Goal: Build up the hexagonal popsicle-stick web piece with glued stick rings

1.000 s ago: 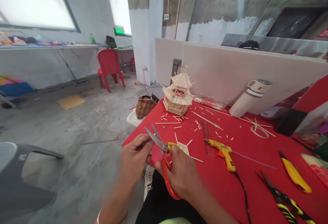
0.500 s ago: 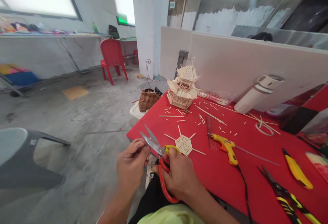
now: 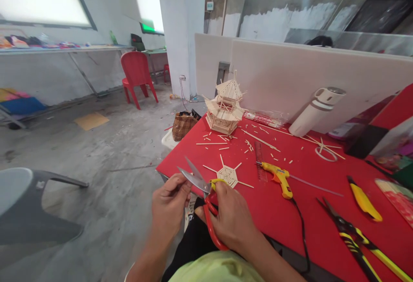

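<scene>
My right hand [image 3: 230, 213] is wrapped round the red and yellow handles of a pair of scissors [image 3: 197, 180], whose blades stand apart and point to the upper left. Close by the blades, my left hand [image 3: 171, 202] has its thumb and fingertips pinched together; whatever they hold is too small or hidden to make out. Just beyond the scissors a web-shaped hexagon of thin sticks [image 3: 227, 175] lies flat on the red table [image 3: 183, 157]. Behind it, at the table's far corner, stands a pagoda model [image 3: 225, 112] built of similar sticks.
A yellow glue gun [image 3: 280, 178] with a cord, a clear ruler [image 3: 260, 161], pruning shears [image 3: 351, 234] and a yellow utility knife [image 3: 365, 200] lie to the right. A white flask [image 3: 312, 116] leans by a board [image 3: 284, 66]. Stick offcuts are scattered about. A grey stool [image 3: 41, 200] stands left.
The view has turned slightly, so the table's things sit a little further left. Both hands keep nearly the same pose, with the scissors' blades still apart.
</scene>
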The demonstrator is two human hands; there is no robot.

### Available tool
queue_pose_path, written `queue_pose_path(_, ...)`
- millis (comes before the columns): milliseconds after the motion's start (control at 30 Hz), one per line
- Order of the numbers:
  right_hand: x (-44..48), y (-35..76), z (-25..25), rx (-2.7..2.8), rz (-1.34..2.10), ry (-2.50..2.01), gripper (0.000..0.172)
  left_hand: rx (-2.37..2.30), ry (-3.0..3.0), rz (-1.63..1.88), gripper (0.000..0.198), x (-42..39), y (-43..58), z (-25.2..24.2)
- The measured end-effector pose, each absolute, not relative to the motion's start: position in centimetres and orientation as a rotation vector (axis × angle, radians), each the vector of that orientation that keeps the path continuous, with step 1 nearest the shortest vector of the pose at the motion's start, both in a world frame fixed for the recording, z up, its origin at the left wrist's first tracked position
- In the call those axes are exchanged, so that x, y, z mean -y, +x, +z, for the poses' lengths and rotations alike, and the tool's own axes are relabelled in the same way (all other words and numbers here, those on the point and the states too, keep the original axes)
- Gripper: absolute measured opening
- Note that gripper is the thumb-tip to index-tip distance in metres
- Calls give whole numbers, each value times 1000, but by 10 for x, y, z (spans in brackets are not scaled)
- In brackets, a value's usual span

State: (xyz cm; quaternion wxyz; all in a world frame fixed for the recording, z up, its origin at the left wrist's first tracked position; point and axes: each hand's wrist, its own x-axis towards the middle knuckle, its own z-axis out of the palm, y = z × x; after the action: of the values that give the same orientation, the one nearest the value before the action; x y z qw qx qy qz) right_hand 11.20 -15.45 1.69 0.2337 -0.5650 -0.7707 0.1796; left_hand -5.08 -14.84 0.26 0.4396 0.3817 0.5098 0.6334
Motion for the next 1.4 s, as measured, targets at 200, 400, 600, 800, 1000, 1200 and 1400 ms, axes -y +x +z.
queue_pose_path(200, 155, 113, 19, 2129, 489, -1564, 31, -1332, 1109, 1560, 10, 148, -50, 15)
queue_pose_path(400, 156, 112, 15, 2141, 465, -1585, 33, -1403, 1162, 1559, 13, 151, -49, 21)
queue_pose_path(600, 153, 111, 12, 2199, 456, -1617, 32, -1386, 1068, 1619, 7, 150, -50, 7)
queue_pose_path(800, 151, 113, 11, 2157, 372, -1521, 36, -1310, 994, 1616, 10, 147, -46, 9)
queue_pose_path(1000, 152, 109, 16, 2133, 522, -1585, 27, -1356, 1037, 1611, 9, 147, -48, 5)
queue_pose_path(1200, 155, 106, 10, 2161, 476, -1588, 39, -1409, 1111, 1628, 8, 150, -48, 12)
queue_pose_path(1400, 160, 99, 4, 2188, 475, -1615, 41, -1539, 1234, 1615, 13, 154, -52, 19)
